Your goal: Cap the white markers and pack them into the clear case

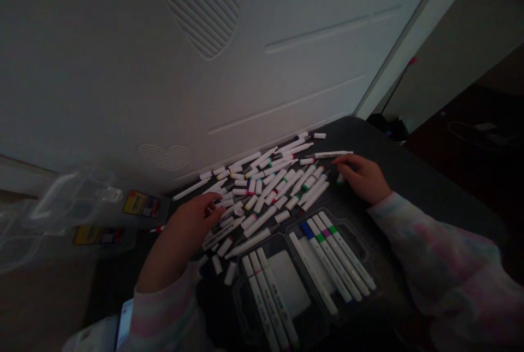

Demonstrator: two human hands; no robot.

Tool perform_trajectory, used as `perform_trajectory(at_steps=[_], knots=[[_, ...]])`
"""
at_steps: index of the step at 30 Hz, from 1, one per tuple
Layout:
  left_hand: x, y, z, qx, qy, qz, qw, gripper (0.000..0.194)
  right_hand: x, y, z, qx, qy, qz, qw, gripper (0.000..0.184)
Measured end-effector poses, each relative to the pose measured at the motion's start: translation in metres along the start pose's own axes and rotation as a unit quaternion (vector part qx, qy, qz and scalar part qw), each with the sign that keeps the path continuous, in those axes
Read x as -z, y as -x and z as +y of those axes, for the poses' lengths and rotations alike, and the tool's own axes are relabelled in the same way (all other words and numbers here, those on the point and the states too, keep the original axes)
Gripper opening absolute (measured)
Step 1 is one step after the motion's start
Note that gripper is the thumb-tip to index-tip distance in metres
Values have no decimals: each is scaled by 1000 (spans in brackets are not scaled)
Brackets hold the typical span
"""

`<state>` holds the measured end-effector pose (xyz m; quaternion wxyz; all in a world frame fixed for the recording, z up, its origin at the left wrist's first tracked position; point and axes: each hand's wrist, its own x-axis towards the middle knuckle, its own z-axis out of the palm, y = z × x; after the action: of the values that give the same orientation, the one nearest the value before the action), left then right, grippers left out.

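Observation:
A heap of loose white markers [276, 185] with coloured bands lies on the dark surface, many of them uncapped, with loose caps among them. At the left side of the heap is my left hand [190, 226], fingers curled towards the thumb; what they hold, if anything, is hidden. My right hand [366, 177] is at the right edge with fingers bent together, just below a white marker [333, 154]. A white piece with a green end [340, 178] shows under that hand. In front, an open clear plastic case [241, 292] holds several markers in two halves.
A white panel [172, 90] with heart-shaped relief rises behind the heap. Clear plastic boxes with yellow labels [141, 203] stand at the left. A device with a lit screen [125, 322] is at the lower left. The dark surface [434, 199] continues to the right.

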<state>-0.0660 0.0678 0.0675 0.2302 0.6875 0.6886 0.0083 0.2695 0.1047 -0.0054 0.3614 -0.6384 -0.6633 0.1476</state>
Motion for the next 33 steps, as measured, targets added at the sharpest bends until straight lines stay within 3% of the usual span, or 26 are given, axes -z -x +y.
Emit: perform_trajectory(at_steps=[33], knots=[[-2, -1, 4, -8, -8, 1, 1000, 38, -2, -1, 3, -15, -13, -2, 1000, 15]])
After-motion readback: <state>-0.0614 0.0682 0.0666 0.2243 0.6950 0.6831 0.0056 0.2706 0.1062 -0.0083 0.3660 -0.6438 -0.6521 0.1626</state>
